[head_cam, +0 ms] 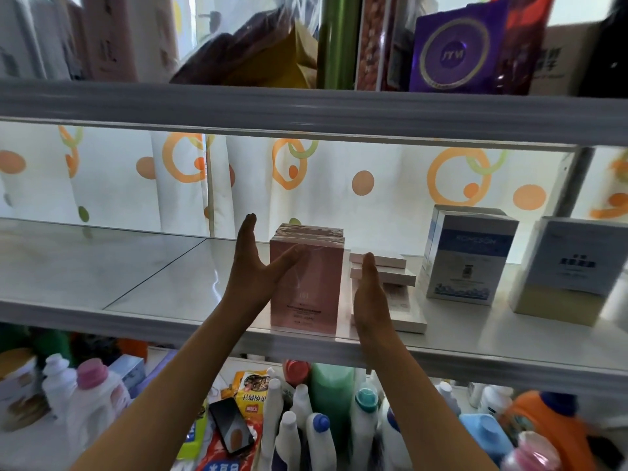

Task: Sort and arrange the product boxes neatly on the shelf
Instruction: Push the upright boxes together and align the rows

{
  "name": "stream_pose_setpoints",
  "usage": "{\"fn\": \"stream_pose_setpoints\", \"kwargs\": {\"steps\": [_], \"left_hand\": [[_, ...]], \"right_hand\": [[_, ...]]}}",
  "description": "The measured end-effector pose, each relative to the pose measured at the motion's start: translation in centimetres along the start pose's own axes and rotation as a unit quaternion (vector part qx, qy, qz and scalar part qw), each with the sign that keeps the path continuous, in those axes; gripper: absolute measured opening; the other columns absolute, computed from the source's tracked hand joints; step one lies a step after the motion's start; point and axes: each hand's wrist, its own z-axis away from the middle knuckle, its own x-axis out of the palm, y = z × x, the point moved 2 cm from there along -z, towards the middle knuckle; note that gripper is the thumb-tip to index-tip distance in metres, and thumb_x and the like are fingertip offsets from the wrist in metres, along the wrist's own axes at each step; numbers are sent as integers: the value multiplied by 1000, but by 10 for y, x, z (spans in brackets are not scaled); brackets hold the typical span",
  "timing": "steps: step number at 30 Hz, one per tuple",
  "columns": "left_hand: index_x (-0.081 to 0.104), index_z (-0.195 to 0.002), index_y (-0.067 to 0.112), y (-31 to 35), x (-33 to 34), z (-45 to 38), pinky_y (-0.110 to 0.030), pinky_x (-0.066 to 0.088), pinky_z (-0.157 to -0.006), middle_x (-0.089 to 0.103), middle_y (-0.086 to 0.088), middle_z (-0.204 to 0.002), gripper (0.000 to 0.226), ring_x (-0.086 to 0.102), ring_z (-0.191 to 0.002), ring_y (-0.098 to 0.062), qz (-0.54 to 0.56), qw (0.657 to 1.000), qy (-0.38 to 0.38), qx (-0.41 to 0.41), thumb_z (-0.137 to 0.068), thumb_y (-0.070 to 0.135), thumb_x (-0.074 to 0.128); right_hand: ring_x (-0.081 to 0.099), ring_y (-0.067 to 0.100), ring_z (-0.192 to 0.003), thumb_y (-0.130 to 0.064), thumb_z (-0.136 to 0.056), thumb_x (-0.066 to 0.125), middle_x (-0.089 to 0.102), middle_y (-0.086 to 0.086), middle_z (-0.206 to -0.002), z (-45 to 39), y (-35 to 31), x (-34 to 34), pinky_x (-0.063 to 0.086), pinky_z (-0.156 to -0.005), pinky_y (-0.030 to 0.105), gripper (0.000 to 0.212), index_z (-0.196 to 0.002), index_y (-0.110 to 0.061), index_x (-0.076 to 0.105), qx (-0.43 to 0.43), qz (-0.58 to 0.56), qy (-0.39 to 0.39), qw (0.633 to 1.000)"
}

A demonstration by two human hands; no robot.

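Pink boxes: the upright stack of pink boxes (306, 283) stood at the front edge of the middle shelf (153, 266), long axis vertical, its broad printed face toward the camera.
Key relation: the stack lay directly between both hands, at 12 o'clock from the wrists; the left hand was nearer, in contact with it.
Left hand: the left hand (253, 266) was flat and released, fingers straight and pointing to 12 o'clock alongside the stack's left side, thumb laid across its front face.
Right hand: the right hand (370, 294) was flat and released, fingers straight, just beside the stack's right side; contact could not be told. It grasped nothing.
Flat pink boxes: flat pink boxes (385, 277) lay piled on their broad faces at 3 o'clock of the upright stack, partly behind the right hand.
Blue-and-white box: a blue-and-white box (470, 256) stood further toward 3 o'clock; its band seemed to read "ROMESON", uncertainly.
White box: a white box (574, 256) stood at the shelf's right end; its dark lettering was illegible.
Other writing: small print on the pink front was unreadable; a purple pouch (455, 49) on the upper shelf bore a ringed emblem with unclear letters.
Judged step: squaring the pink stack between the palms.
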Motion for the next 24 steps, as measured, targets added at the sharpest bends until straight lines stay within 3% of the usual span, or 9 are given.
{"fn": "stream_pose_setpoints", "kwargs": {"steps": [3, 6, 9, 11, 13, 16, 20, 24], "left_hand": [[13, -153, 31, 11, 1, 4, -41, 20, -117, 11, 8, -162, 103, 15, -148, -16, -41, 998, 27, 45, -70, 68, 62], [18, -152, 27, 29, 7, 12, -41, 17, -120, 12, 7, -162, 95, 11, -149, -14, -104, 980, 79, 152, -76, 65, 60], [32, -147, 20, 54, 18, 21, -31, 10, -119, 17, 2, -161, 79, 8, -149, -14, -144, 947, 135, 253, -82, 50, 64], [42, -140, 19, 70, 33, 26, -18, 6, -116, 25, 0, -158, 66, 10, -149, -14, -156, 929, 134, 308, -84, 38, 68], [52, -130, 18, 82, 53, 27, -14, 9, -113, 34, -1, -153, 51, 15, -147, -14, -163, 921, 93, 342, -84, 30, 69], [56, -121, 16, 87, 91, 21, -29, 31, -111, 38, -3, -150, 40, 27, -143, -19, -170, 923, -22, 345, -84, 27, 66], [39, -140, 18, 76, 146, 8, -33, 36, -107, 31, 0, -154, 67, 32, -139, -20, -232, 917, -182, 270, -81, 28, 71], [27, -147, 15, 55, 192, -17, -40, 36, -111, 27, -6, -155, 84, 30, -140, -27, -386, 852, -286, 210, -79, 30, 73]], "right_hand": [[30, 15, -143, -60, -99, 19, 32, -7, -156, 6, -7, -14, 18, -121, 39, 62, -150, -27, 32, -40, 56, 8, 998], [47, 23, -130, -62, -95, 26, 50, 0, -143, 8, -7, -33, 35, -111, 39, 61, -138, -23, 46, -59, 132, 28, 989], [53, 23, -121, -29, -95, 52, 55, 2, -133, 8, -4, -63, 38, -95, 27, 45, -137, -15, 45, -48, 201, 49, 977], [55, 24, -118, -11, -87, 60, 57, 6, -133, 6, 2, -85, 44, -94, 28, 50, -135, -12, 47, -57, 278, 47, 958], [52, 27, -121, -13, -82, 65, 55, 10, -136, 4, 10, -101, 45, -100, 35, 58, -137, -12, 46, -46, 353, 42, 934], [49, 27, -125, -30, -76, 77, 51, 8, -140, 0, 13, -119, 44, -103, 38, 74, -140, -16, 41, -24, 388, 21, 921], [46, 28, -130, -48, -67, 84, 45, 8, -147, -9, 14, -136, 41, -106, 36, 101, -147, -16, 30, 0, 420, -49, 906], [45, 27, -131, -54, -65, 83, 42, 10, -149, -19, 18, -142, 40, -108, 37, 109, -149, -15, 26, -6, 461, -103, 881]]}}
